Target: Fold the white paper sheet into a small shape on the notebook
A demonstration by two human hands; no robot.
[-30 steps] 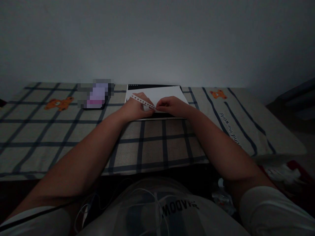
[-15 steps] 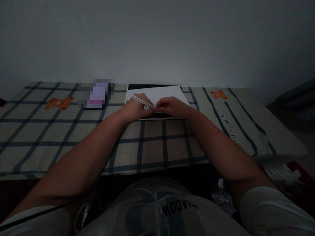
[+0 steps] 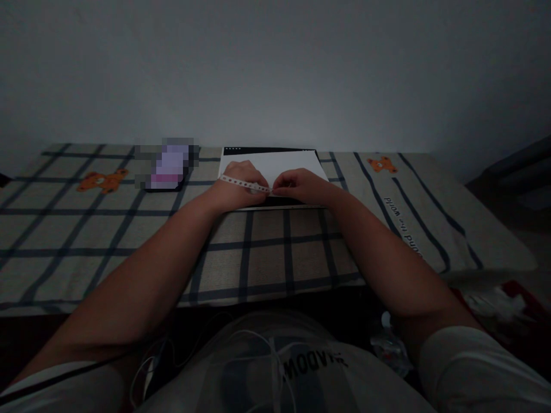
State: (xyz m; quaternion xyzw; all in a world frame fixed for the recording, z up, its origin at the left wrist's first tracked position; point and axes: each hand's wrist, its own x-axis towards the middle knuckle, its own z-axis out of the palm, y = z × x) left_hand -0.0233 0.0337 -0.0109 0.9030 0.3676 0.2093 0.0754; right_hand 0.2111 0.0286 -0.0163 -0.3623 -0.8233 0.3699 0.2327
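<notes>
Head view, person seated at a cloth-covered table; a narrow white strip marked with a row of dark spots runs across the left hand, its near end lying where the fingertips of both hands meet. Grip: the right hand has thumb and finger pinched together, apparently nipping that end; the left hand is curled, fingertips drawn in beside it; whether these also have hold of the strip, I cannot tell. Both hands rest over a white sheet, which lies on a dark, pale-edged board; a phone lies well apart on the person's left.

Step in hand, as I judge it: close fingertip work at the end of the strip; a next move calls for a light, steady pinch and small finger motions, the long free length kept untwisted; a tight squeeze could crease it, and slack fingers could lose the end.
</notes>
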